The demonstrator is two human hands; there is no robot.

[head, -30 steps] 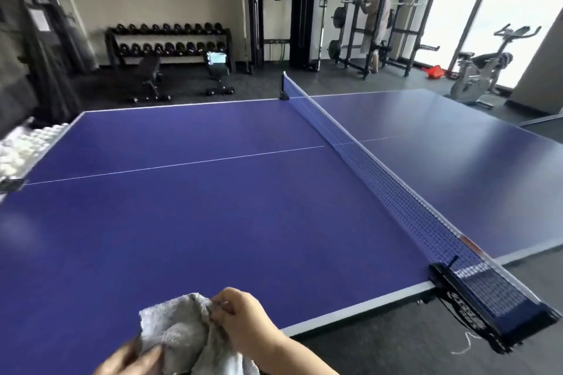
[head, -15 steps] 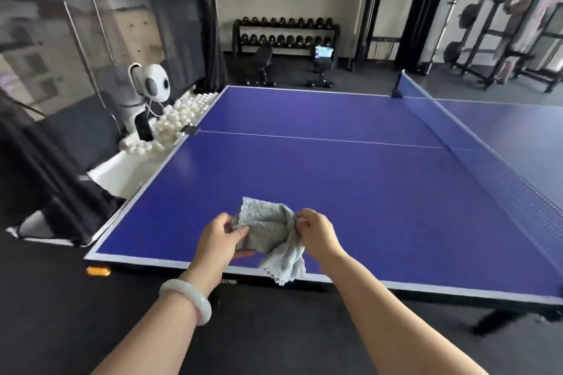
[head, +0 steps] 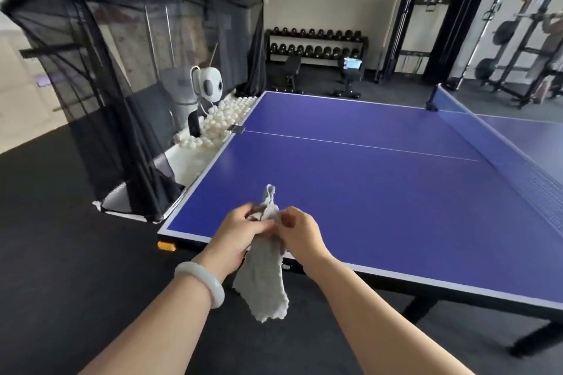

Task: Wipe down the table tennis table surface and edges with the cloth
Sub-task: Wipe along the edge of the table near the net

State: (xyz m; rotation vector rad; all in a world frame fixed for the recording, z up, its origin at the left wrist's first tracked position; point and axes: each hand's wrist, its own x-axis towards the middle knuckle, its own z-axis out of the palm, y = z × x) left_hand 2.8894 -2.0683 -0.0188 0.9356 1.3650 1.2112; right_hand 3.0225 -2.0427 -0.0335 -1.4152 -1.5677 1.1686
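A blue table tennis table (head: 380, 192) with white edge lines fills the middle and right of the head view. Both hands hold a grey cloth (head: 265, 280) just above the table's near edge, close to its near left corner. My left hand (head: 240, 230) grips the cloth's upper part from the left. My right hand (head: 300, 233) pinches it from the right. Most of the cloth hangs down below the hands, in front of the table edge, and a small end sticks up above them.
The net (head: 499, 143) crosses the table at the right. A ball-feeding machine (head: 208, 91) with several white balls (head: 219, 123) and a black catch net (head: 128, 76) stands at the table's left end. Dumbbell rack (head: 316, 42), benches and weight racks line the far wall.
The view has swung left, from the net end to the table's left end. The cloth has gone from a bunched spread between my hands to a long hanging strip, with the hands closer together.
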